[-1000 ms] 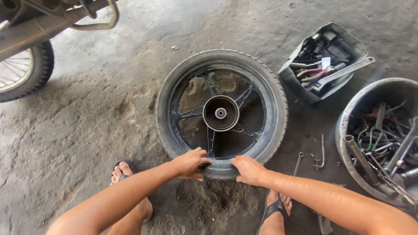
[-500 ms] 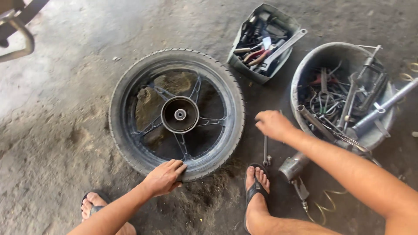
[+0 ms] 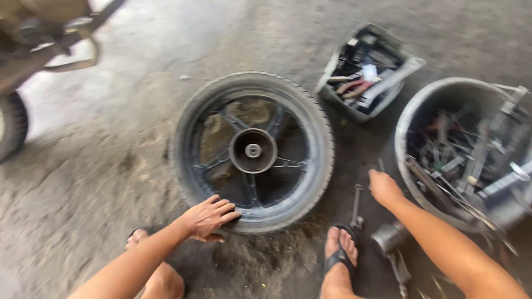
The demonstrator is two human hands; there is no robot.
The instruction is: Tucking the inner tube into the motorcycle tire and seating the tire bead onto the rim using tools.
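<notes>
Motorcycle wheel (image 3: 253,150) is lying flat on the concrete floor (image 3: 111,166). The left hand (image 3: 208,217) is resting open on its near rim; the right hand (image 3: 384,188), fingers loosely curled, is hovering just right of a wrench (image 3: 356,206).

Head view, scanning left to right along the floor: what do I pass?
Parked motorcycle → left hand → black tyre on spoked wheel → metal spanner → right hand → round grey tub of tools

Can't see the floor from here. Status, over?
Left hand flat on tyre near edge. Right hand open by wrench beside tool tub. Nothing between.
</notes>
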